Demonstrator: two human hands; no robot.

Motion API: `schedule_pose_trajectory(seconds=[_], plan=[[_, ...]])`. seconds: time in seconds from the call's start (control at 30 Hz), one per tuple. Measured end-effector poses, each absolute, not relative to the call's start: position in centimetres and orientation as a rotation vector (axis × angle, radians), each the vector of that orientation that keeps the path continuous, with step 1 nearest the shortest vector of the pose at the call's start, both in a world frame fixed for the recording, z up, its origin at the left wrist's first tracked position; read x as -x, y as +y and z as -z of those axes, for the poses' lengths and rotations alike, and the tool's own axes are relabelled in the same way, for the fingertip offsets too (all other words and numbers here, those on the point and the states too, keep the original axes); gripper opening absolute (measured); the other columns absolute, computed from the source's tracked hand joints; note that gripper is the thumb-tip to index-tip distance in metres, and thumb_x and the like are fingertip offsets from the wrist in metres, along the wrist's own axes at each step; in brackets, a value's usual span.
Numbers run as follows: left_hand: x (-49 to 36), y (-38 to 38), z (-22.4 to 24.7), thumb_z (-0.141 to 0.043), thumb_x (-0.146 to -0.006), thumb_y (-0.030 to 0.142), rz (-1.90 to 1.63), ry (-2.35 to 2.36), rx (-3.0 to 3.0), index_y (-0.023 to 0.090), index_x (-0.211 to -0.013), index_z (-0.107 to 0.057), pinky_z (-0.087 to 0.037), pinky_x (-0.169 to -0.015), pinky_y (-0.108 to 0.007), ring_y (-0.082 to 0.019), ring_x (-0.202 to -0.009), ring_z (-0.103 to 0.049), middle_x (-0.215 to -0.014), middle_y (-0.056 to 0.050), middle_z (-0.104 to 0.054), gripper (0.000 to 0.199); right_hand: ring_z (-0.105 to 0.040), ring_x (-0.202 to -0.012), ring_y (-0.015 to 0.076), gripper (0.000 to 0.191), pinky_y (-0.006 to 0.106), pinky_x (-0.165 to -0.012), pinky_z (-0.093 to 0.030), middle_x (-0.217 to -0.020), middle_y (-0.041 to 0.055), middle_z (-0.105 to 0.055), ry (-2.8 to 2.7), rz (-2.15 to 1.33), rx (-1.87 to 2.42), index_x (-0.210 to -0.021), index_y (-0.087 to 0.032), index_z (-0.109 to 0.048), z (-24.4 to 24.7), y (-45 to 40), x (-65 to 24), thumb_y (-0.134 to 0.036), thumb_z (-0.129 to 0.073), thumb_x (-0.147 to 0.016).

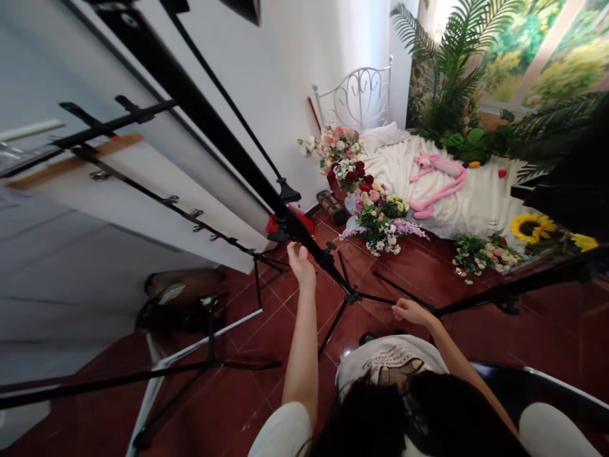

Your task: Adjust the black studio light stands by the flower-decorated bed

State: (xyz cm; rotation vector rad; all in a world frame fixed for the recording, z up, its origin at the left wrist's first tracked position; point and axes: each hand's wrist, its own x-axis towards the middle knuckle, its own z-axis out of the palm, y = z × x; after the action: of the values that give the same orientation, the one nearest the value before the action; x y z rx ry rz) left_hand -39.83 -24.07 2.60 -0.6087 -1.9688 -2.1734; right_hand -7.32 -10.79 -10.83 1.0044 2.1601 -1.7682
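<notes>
A black light stand slants from the upper left down to its spread tripod legs on the floor. Bent fingers of my left hand are closed at its pole, just below a black clamp knob; the far side of the grip is hidden. My right hand is held lower, in front of my body, its fingers curled together near a tripod leg. Whatever lies inside those fingers, if anything, does not show.
At left is a backdrop stand with a clipped white board. Another black stand crosses the right. Flower bunches border a white-draped bed bearing a pink plush toy. White pipes and a dark bag lie lower left.
</notes>
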Motion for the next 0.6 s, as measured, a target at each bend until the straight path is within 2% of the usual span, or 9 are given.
schedule_pose_trajectory(seconds=[0.13, 0.23, 0.3, 0.43, 0.6], plan=[[40.2, -22.2, -4.1, -0.054, -0.075, 0.086, 2.41, -1.829, 0.659, 0.018, -0.091, -0.064, -0.055, -0.068, -0.03, -0.017, -0.067, -0.067, -0.076, -0.006, -0.07, 0.071, -0.069, -0.069, 0.0148, 0.026, 0.025, -0.069, -0.053, -0.07, 0.0014, -0.072, 2.13, 1.723, -1.015, -0.076, -0.021, -0.056, 11.3, -10.4, 6.9, -0.038, -0.059, -0.095], [40.7, -21.2, -4.4, -0.052, -0.064, 0.096, 2.526, -1.849, 0.742, 0.017, -0.075, -0.063, -0.047, -0.049, -0.026, -0.013, -0.047, -0.057, -0.056, -0.002, -0.061, 0.081, -0.069, -0.068, 0.0155, 0.024, 0.026, -0.069, -0.054, -0.07, 0.0021, -0.072, 2.128, 1.733, -1.033, -0.076, -0.021, -0.056, 11.3, -9.8, 6.5, -0.037, -0.06, -0.094], [41.0, -21.0, -4.2, -0.048, -0.06, 0.1, 2.545, -1.923, 0.803, 0.017, -0.062, -0.06, -0.04, -0.042, -0.024, -0.011, -0.038, -0.049, -0.046, -0.001, -0.054, 0.084, -0.068, -0.066, 0.0156, 0.024, 0.027, -0.068, -0.053, -0.069, 0.0018, -0.071, 2.128, 1.747, -1.055, -0.076, -0.021, -0.056, 11.4, -9.5, 6.4, -0.036, -0.059, -0.094], [41.5, -21.3, -3.6, -0.04, -0.06, 0.103, 2.518, -2.016, 0.941, 0.018, -0.047, -0.052, -0.033, -0.039, -0.023, -0.008, -0.033, -0.041, -0.035, -0.001, -0.043, 0.087, -0.067, -0.065, 0.0151, 0.025, 0.026, -0.068, -0.053, -0.066, 0.0003, -0.069, 2.083, 1.755, -1.093, -0.076, -0.021, -0.055, 11.8, -9.7, 6.8, -0.038, -0.06, -0.093], [41.6, -21.0, -3.0, -0.036, -0.057, 0.106, 2.63, -1.942, 0.938, 0.021, -0.043, -0.046, -0.026, -0.036, -0.023, -0.007, -0.03, -0.035, -0.033, 0.002, -0.035, 0.087, -0.067, -0.065, 0.0153, 0.031, 0.027, -0.069, -0.054, -0.067, 0.0008, -0.07, 2.048, 1.703, -0.989, -0.074, -0.021, -0.056, 10.9, -9.6, 9.3, -0.045, -0.069, -0.088]])
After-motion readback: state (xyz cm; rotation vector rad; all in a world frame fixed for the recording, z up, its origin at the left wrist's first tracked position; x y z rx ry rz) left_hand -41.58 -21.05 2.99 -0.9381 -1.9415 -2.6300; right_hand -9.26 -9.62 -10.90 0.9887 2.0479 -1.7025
